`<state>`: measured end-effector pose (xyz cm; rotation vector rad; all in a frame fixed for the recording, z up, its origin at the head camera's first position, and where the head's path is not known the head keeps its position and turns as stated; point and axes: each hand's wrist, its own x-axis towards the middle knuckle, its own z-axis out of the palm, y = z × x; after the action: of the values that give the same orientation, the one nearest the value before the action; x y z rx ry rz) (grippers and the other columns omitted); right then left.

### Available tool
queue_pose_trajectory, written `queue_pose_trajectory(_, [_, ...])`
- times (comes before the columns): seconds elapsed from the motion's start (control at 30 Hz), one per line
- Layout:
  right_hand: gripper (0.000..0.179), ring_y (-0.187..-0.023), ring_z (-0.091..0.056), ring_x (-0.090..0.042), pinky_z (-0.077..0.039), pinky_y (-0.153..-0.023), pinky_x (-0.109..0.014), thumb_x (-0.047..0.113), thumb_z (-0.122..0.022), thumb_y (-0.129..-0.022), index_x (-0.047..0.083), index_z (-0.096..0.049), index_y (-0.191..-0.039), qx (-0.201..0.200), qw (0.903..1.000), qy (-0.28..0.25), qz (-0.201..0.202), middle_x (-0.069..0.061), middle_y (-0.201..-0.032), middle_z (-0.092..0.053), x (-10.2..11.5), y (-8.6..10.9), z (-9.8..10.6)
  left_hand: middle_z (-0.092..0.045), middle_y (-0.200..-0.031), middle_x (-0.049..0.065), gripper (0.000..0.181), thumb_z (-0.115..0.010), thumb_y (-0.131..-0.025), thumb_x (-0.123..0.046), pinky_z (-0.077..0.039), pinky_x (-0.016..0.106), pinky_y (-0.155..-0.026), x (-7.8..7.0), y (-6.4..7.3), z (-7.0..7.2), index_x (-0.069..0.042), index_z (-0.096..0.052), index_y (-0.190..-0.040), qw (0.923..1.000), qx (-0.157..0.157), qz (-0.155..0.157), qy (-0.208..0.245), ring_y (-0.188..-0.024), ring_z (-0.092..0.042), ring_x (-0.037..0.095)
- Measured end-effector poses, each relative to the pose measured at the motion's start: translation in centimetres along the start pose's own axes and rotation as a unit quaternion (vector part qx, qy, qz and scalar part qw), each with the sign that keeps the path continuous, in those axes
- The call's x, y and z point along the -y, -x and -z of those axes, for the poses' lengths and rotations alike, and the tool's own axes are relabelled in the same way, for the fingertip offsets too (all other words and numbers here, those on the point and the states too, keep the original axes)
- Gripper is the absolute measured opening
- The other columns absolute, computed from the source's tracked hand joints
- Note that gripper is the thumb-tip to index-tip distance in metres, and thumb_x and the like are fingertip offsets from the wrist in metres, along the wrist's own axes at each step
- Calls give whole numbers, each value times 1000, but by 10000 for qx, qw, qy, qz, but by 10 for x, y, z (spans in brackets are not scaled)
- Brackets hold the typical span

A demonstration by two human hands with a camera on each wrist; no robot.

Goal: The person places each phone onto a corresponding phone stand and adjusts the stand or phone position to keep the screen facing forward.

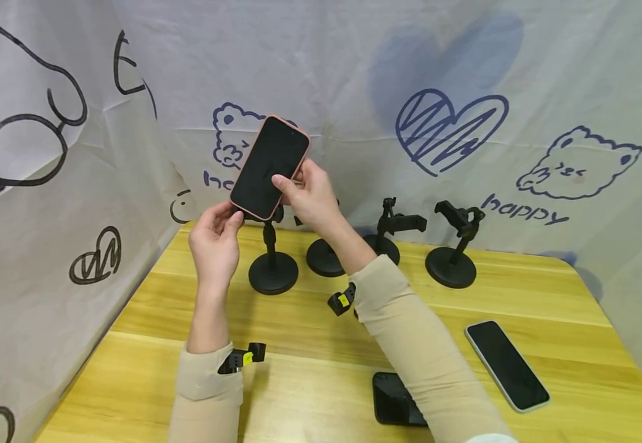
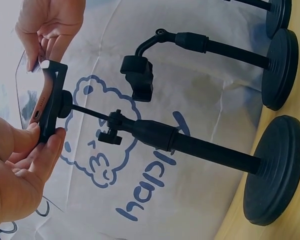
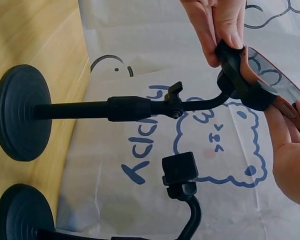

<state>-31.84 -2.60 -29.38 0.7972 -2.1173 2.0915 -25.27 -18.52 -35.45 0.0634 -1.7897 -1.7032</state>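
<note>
A smartphone in a pink case (image 1: 269, 169) is held tilted, its dark screen facing the head camera. My right hand (image 1: 312, 195) grips it by its right edge, thumb over the screen. At its lower left corner, my left hand (image 1: 215, 240) pinches the end of a black phone stand's clamp (image 3: 229, 60). In the left wrist view that clamp (image 2: 52, 105) lies behind the phone. One clamp end hooks over the case edge beside my right hand. The clamp joins an upright stand (image 2: 215, 155) on a round base (image 1: 273, 274).
More black phone stands stand along the back: one partly behind my right arm (image 1: 326, 258), another (image 1: 389, 231) beside it, and one farther right (image 1: 453, 258). A white-edged phone (image 1: 508, 366) lies at right. Another dark phone (image 1: 393, 400) is partly under my right sleeve.
</note>
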Motion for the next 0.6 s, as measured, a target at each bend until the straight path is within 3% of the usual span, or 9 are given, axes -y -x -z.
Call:
queue_pose_trajectory(0.27, [33,-103,-75,-32,-63,-82,-35,4,-65,-102,-5,-55,-133,53,9994,323,-93,-23,-117,-71,5,2,5,-71,-123,21,30,-68,-100,-1,-57,26,-94,0,1,0,7,-67,-128,9990,-80,5,-450,-108,-72,25])
queue_pose_trajectory(0.47, [32,-98,-77,-28,-63,-79,-33,6,-67,-102,-3,-56,-131,92,9971,672,-358,-20,-115,-73,13,0,3,-72,-121,19,29,-68,-99,-2,-58,25,-93,0,0,3,5,-69,-128,9981,-172,-29,-586,-102,-72,17])
queue_pose_trajectory(0.6, [31,-95,-77,-26,-63,-76,-32,8,-67,-102,-2,-57,-129,170,9947,879,-511,-18,-113,-74,17,-3,4,-72,-119,19,28,-68,-99,0,-58,24,-92,0,-1,5,6,-69,-126,9990,-174,-44,-402,-96,-71,9])
